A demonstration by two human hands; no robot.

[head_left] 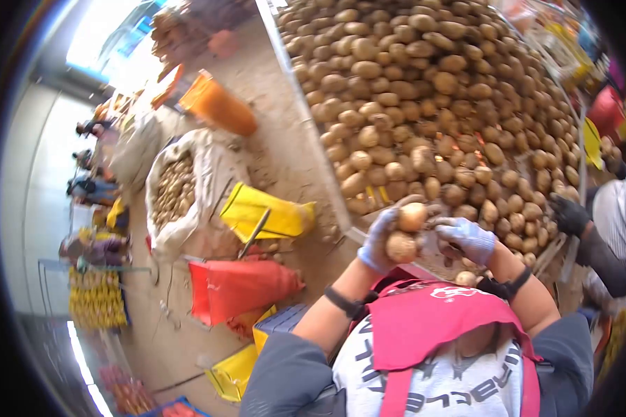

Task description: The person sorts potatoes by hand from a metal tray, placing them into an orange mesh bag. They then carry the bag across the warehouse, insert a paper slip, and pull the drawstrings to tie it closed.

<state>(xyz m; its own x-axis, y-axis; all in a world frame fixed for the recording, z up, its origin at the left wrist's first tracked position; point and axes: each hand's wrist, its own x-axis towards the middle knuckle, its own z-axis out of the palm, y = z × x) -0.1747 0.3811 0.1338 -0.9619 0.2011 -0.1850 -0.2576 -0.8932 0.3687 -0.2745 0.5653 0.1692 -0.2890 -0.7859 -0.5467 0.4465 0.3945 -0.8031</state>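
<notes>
Left hand blue-gloved, clamped on two potatoes, right hand just beside them, fingers curled, grip can't tell, potato heap ahead

Stall table under loose potatoes

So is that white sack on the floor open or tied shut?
Open. The white sack has its mouth spread wide, and the potatoes inside it show. How full it is, cannot tell.
</notes>
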